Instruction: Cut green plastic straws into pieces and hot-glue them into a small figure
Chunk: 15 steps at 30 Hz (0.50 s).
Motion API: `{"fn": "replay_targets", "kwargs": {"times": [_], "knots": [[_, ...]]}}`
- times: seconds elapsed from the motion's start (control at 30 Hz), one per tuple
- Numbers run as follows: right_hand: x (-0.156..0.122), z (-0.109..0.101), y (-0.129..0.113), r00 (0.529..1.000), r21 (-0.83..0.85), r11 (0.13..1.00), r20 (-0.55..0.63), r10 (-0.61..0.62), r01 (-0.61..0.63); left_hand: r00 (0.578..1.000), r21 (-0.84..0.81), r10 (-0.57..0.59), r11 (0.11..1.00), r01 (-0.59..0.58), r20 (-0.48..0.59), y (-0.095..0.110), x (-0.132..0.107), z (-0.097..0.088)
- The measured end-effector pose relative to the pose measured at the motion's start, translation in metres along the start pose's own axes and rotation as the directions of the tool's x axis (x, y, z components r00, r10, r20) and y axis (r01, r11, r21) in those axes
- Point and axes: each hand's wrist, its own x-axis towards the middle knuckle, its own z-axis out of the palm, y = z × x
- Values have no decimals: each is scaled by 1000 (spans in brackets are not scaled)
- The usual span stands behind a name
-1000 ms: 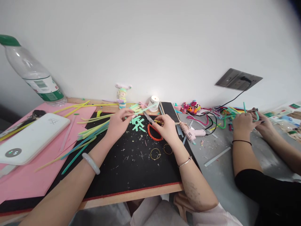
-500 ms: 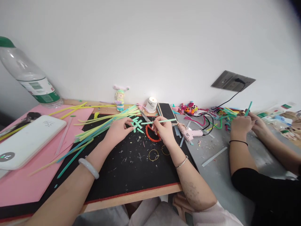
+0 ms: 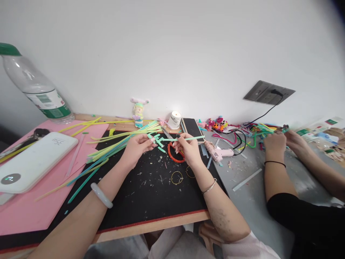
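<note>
My left hand (image 3: 138,149) is closed in a pinch at the near side of a small pile of cut green pipe cleaner pieces (image 3: 161,149). One short green piece (image 3: 150,136) shows at its fingertips. My right hand (image 3: 188,145) pinches a longer light green pipe cleaner (image 3: 198,137), which lies level and reaches toward the pile. Below that hand are scissors with orange-red handles (image 3: 172,155), partly hidden by it. A bundle of yellow, green and blue pipe cleaners (image 3: 107,153) fans out beside my left wrist.
On the black mat (image 3: 151,201) lie two thin rings (image 3: 177,177) and scraps. A phone (image 3: 191,126), white cup (image 3: 175,120), small figure (image 3: 138,115) and pink glue gun (image 3: 218,151) stand behind. Left: power bank (image 3: 40,158), bottle (image 3: 45,93). At right, another person's hands (image 3: 276,142) work.
My left fingers have closed at the green pieces, with one short piece now showing there. My right hand has barely moved. The other person's hands have shifted slightly.
</note>
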Motion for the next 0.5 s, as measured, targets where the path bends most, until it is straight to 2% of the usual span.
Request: {"fn": "replay_targets", "kwargs": {"times": [0.13, 0.33, 0.5], "knots": [[-2, 2, -2, 1000, 66, 998, -10, -5, 6, 996, -123, -62, 990, 68, 57, 2, -6, 8], [-6, 8, 2, 999, 18, 1000, 34, -9, 8, 985, -182, -80, 977, 108, 154, 0, -11, 16], [-8, 9, 6, 998, -3, 1000, 62, 11, -10, 981, -241, -81, 963, 123, 175, -2, -11, 17]]}}
